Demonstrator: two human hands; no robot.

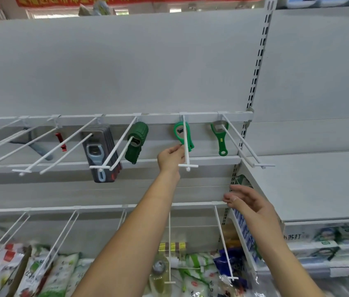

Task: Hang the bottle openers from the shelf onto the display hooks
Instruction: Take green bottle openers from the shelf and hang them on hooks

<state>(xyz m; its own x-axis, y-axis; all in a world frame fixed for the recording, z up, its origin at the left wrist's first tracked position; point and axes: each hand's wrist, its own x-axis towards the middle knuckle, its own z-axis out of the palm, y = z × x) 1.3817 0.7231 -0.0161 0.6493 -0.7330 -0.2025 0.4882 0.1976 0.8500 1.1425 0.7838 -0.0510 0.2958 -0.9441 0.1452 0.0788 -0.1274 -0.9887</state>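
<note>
White shop panelling (pixel 126 71) is seen across the frame, crossed by a rail of hooks at mid-height. At centre, a light green bottle opener (pixel 179 131) is threaded on a display hook (pixel 187 166) and is pinched at its lower end by the left hand (pixel 170 159). The right hand (pixel 247 202) is held released, fingers loosely spread, at lower right beside the shelf (pixel 308 185). Another green opener (pixel 220 140) is hung further right.

Green bottle opener (pixel 181 133) glossy plastic; display hook (pixel 186 146) white-coated metal wire.
</note>
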